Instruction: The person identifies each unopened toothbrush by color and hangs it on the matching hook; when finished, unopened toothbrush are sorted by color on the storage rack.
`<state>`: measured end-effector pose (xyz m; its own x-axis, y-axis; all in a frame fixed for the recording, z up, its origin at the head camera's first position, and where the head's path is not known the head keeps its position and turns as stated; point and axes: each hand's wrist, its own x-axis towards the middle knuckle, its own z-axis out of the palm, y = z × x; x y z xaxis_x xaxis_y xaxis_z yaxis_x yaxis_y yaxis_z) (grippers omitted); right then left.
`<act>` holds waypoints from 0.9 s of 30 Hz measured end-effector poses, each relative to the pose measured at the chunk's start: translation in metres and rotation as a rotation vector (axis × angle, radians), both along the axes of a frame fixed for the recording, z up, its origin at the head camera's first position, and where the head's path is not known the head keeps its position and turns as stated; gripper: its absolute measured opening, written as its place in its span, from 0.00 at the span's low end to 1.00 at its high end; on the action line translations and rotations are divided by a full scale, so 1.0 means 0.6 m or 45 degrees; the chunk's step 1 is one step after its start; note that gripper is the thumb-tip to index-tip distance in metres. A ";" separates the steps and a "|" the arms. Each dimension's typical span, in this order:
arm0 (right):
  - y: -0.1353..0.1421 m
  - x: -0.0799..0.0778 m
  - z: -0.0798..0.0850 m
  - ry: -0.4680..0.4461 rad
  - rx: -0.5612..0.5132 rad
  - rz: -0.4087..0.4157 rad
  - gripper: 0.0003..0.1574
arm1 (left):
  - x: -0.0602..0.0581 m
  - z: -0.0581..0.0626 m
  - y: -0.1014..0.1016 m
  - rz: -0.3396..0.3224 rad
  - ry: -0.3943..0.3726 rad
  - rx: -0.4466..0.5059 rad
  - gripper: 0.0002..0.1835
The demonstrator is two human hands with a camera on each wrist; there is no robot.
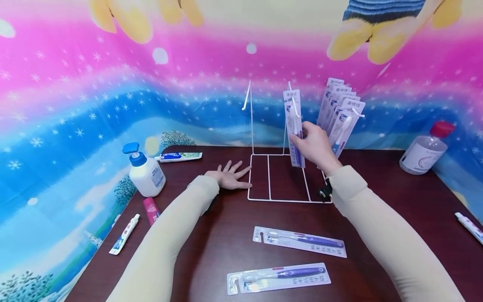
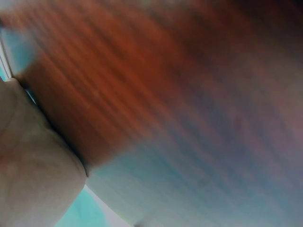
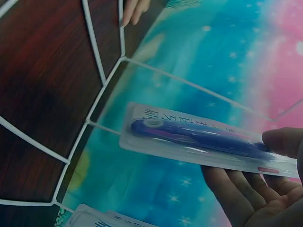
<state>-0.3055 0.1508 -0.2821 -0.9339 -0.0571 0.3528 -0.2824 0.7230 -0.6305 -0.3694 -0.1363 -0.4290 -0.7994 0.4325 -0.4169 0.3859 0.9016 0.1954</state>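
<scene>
My right hand (image 1: 315, 142) pinches a packaged toothbrush (image 1: 297, 153) with a purple handle, thumb on one face and fingers behind. The pack stands upright at the middle hook of a white wire display rack (image 1: 269, 178), its top overlapping the hook. In the right wrist view the thumb (image 3: 284, 142) presses the clear blister. My left hand (image 1: 229, 177) lies on the table with fingers spread, fingertips at the rack's left base wire. Several toothbrush packs (image 1: 345, 126) hang on the right hook, and the left hook (image 1: 246, 98) is bare. Two more packs, an upper one (image 1: 302, 241) and a lower one (image 1: 281, 277), lie in front.
On the left are a white pump bottle (image 1: 147, 176) with a blue top, a pink tube (image 1: 151, 211), a small toothpaste tube (image 1: 124, 235) and a larger one (image 1: 181, 157). A red-capped clear bottle (image 1: 426, 151) and another tube (image 1: 469, 227) lie right. A printed cloth (image 1: 211, 113) hangs behind.
</scene>
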 end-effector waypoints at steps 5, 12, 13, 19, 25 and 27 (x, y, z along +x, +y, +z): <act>-0.012 -0.045 0.003 -0.096 0.002 -0.028 0.25 | 0.015 0.014 0.004 -0.019 -0.012 0.030 0.46; -0.018 -0.083 0.002 -0.089 0.070 -0.059 0.27 | 0.010 0.008 0.009 -0.013 -0.022 0.028 0.46; -0.019 -0.085 0.001 -0.093 0.072 -0.062 0.28 | 0.006 0.004 0.009 -0.012 -0.022 0.021 0.46; -0.025 -0.092 -0.002 -0.128 0.080 -0.069 0.28 | -0.004 -0.009 0.007 0.000 -0.014 0.013 0.47; -0.027 -0.093 -0.006 -0.149 0.066 -0.028 0.31 | 0.000 -0.003 0.002 0.007 -0.011 0.015 0.45; -0.026 -0.094 -0.008 -0.178 0.057 -0.012 0.32 | 0.002 -0.001 0.000 0.008 -0.012 0.020 0.45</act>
